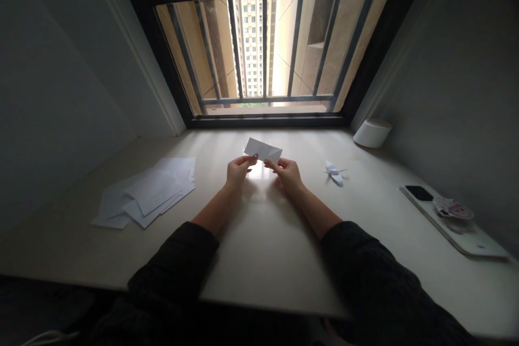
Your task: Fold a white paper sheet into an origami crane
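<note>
Both my hands hold a folded piece of white paper (263, 150) above the pale desk (263, 238), in front of the window. My left hand (239, 169) pinches its lower left edge between thumb and fingers. My right hand (287, 172) pinches the lower right edge. The paper is a narrow folded shape, tilted slightly down to the right. Dark sleeves cover both forearms up to the elbow.
A loose pile of white paper sheets (146, 197) lies on the desk at the left. A small folded paper crane (334, 172) sits to the right of my hands. A white round container (372, 132) stands at the back right; a phone (450, 217) lies along the right wall.
</note>
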A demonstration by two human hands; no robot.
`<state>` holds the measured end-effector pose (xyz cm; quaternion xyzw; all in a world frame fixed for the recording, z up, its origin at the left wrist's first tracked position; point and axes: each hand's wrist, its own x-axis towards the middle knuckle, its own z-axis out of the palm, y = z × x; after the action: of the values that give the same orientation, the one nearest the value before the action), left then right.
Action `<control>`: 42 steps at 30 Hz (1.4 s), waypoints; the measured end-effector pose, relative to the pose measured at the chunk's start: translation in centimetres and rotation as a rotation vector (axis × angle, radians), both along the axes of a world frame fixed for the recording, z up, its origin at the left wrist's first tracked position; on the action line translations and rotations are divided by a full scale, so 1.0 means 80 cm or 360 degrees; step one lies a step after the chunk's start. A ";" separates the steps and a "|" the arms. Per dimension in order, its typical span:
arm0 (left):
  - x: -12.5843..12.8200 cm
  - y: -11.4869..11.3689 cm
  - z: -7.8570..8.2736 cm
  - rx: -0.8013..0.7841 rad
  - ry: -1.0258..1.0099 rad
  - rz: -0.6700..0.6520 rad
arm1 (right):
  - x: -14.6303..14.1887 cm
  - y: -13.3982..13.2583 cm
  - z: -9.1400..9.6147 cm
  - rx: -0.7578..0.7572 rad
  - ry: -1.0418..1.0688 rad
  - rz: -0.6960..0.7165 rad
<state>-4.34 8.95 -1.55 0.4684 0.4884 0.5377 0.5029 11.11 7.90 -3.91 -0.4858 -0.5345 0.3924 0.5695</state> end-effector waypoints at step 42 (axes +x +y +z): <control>0.000 0.009 -0.014 0.0408 0.0102 0.0238 | 0.009 -0.003 0.010 0.0220 -0.0035 -0.0319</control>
<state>-4.30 9.63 -2.65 0.5079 0.4651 0.6164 0.3817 11.82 7.65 -3.12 -0.5007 -0.5152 0.2905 0.6320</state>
